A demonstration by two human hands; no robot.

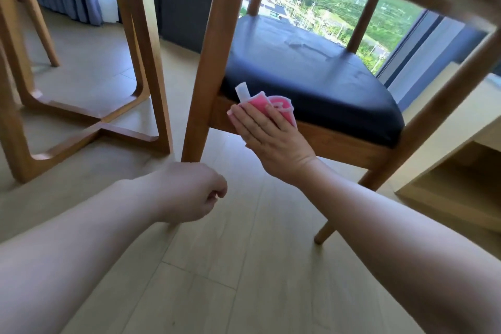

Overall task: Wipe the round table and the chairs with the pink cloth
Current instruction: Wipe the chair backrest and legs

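Pink cloth (279, 108), one, pressed by flat right-hand fingers (252, 119) against one chair (311, 84); left hand (189, 192) fisted, empty.

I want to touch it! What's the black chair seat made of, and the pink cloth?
The black seat looks like smooth leather or vinyl: it shines and creases softly. Its chair frame looks like varnished wood, with grain showing. The pink cloth under the right hand looks like soft microfibre with a stitched edge.
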